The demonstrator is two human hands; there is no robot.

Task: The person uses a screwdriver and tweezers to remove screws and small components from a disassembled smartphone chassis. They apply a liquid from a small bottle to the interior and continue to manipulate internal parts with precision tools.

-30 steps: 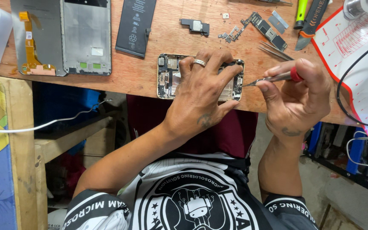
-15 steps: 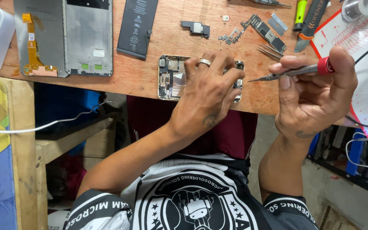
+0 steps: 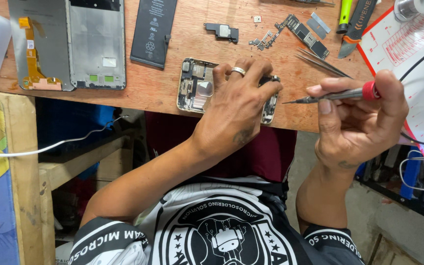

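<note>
While the left hand (image 3: 234, 110) lies spread over the opened phone body (image 3: 195, 88), pressing it flat near the wooden bench's (image 3: 163, 93) front edge, the right hand (image 3: 357, 118) pinches a thin screwdriver (image 3: 337, 94) (red collar, tip just right of the phone). Beyond the phone lie a black battery (image 3: 154, 30), tweezers (image 3: 320, 63) and small boards.

The opened gold-framed phone body (image 3: 195, 88) lay on the wooden worktop (image 3: 158, 91) at its near edge, under the left hand's fingers (image 3: 241, 81). Left of those fingers, farther back, lay the flat black rectangular battery (image 3: 154, 32), and beyond it the grey phone screen frame (image 3: 96, 41). Right of them, the right hand's fingers (image 3: 325, 91) held the slim grey red-collared screwdriver (image 3: 337, 94), tip toward the phone. Behind it lay the thin metal tweezers (image 3: 322, 64).
</note>
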